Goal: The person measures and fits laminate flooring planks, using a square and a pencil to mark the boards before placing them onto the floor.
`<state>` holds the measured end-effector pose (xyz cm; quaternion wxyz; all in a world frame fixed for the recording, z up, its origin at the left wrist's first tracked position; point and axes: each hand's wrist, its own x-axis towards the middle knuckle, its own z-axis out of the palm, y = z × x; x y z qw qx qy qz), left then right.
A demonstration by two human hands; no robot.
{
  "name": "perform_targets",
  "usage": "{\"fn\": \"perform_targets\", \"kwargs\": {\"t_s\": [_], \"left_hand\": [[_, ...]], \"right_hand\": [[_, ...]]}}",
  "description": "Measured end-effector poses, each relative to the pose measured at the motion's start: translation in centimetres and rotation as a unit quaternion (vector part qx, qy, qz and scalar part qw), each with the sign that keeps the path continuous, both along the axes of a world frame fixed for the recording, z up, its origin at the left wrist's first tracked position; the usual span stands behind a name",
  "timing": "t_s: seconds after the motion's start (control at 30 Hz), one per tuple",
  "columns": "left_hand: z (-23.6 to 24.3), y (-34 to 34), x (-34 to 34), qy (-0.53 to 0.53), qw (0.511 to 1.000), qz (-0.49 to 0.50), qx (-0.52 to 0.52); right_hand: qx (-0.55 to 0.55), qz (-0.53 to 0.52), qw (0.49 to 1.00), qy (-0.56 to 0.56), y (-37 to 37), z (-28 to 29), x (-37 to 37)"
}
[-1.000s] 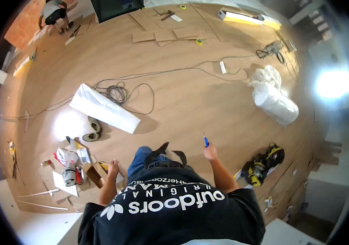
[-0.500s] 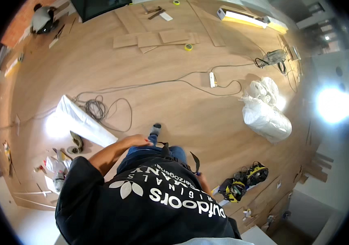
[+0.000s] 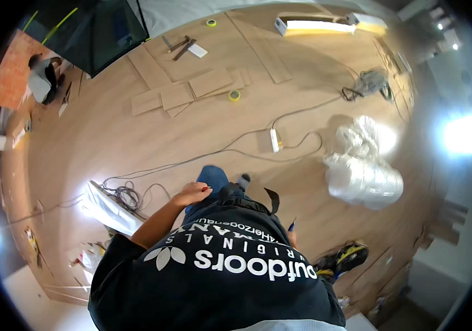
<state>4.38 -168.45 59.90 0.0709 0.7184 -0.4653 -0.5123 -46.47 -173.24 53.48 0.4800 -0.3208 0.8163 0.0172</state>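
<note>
My left hand [image 3: 192,193] is curled in front of my left thigh, closed on a small red object [image 3: 207,188] whose kind I cannot make out. On the other side, my right hand [image 3: 292,238] is mostly hidden behind my black shirt [image 3: 219,292]. A slim dark blue object [image 3: 292,225], pen-like in shape, sticks up from its fingers. Below the shirt show my jeans [image 3: 212,177] and a grey-socked foot [image 3: 244,179] on the wooden floor. A black strap [image 3: 272,199] hangs loose at my waist.
Loose planks [image 3: 175,95] lie ahead with a yellow tape roll [image 3: 234,95] and a hammer [image 3: 184,48]. Cables run to a white power strip [image 3: 274,140]. Plastic-wrapped rolls [image 3: 364,179] stand right, near dark yellow-trimmed shoes [image 3: 352,256]. Another person [image 3: 45,80] crouches far left.
My body has shifted and my legs have stepped, so the floor things sit lower in view. My left hand has moved slightly outward; the blue object in my right hand shows more clearly.
</note>
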Motion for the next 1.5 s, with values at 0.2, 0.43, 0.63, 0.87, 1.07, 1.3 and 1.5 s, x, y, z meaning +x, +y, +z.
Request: {"fn": "perform_targets", "kwargs": {"t_s": [0.2, 0.43, 0.63, 0.87, 1.07, 1.3, 1.5], "left_hand": [[-2.2, -13.9, 5.1, -0.055, 0.992, 0.095, -0.063], [-8.1, -32.6, 14.0, -0.047, 0.988, 0.139, -0.053], [-6.2, -49.3, 22.2, -0.039, 0.998, 0.016, -0.041], [-6.5, -66.8, 29.1, -0.016, 0.995, 0.088, 0.051], [-7.2, -80.0, 38.1, -0.121, 0.977, 0.157, -0.076], [-3.8, -96.1, 49.8, -0.071, 0.988, 0.138, -0.022], [-5.6, -112.3, 63.0, 0.045, 0.998, -0.022, -0.032]], "right_hand": [[-0.058, 0.228, 0.966, -0.104, -33.6, 1.2, 12.0], [-0.095, 0.57, 0.81, -0.104, -53.7, 3.3, 30.2], [-0.13, 0.484, 0.859, -0.108, -64.5, -0.9, 33.5], [-0.052, 0.356, 0.918, -0.168, -83.9, 6.4, 45.8], [-0.02, 0.395, 0.905, -0.156, -100.8, 5.7, 56.1], [0.034, 0.362, 0.919, -0.152, -113.8, 4.9, 66.3], [-0.014, 0.16, 0.97, -0.182, -119.7, 1.8, 73.8]]}}
